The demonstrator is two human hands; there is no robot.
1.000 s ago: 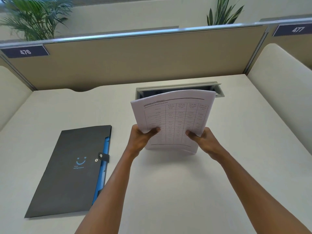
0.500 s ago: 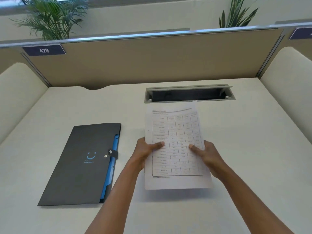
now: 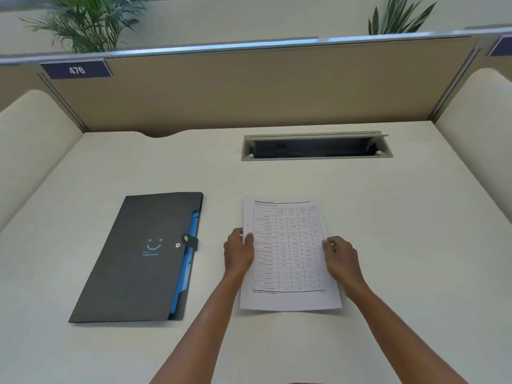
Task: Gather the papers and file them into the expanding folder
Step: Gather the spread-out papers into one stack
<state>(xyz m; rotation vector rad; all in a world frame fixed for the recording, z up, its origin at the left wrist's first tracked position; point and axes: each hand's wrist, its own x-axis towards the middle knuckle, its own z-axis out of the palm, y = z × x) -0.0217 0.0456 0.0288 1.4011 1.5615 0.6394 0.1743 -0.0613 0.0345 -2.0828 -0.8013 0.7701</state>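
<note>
A stack of white papers (image 3: 288,253) with a printed table lies flat on the cream desk (image 3: 401,245), squared up in front of me. My left hand (image 3: 238,252) grips its left edge, thumb on top. On the right edge rests my right hand (image 3: 341,257), its fingers curled over the sheets. The expanding folder (image 3: 138,259) is dark grey with a blue smile logo. It lies closed, strap snapped shut, to the left of the papers. Blue dividers show along its right side.
A grey open cable slot (image 3: 315,146) is sunk in the desk behind the papers. A tan partition (image 3: 249,87) labelled 476 closes the back, and padded cream side panels (image 3: 30,151) flank the desk. Plants stand beyond the partition.
The papers, held upright a second ago, have been lowered flat onto the desk, closer to me. Both hands slid from the bottom edge to the side edges.
</note>
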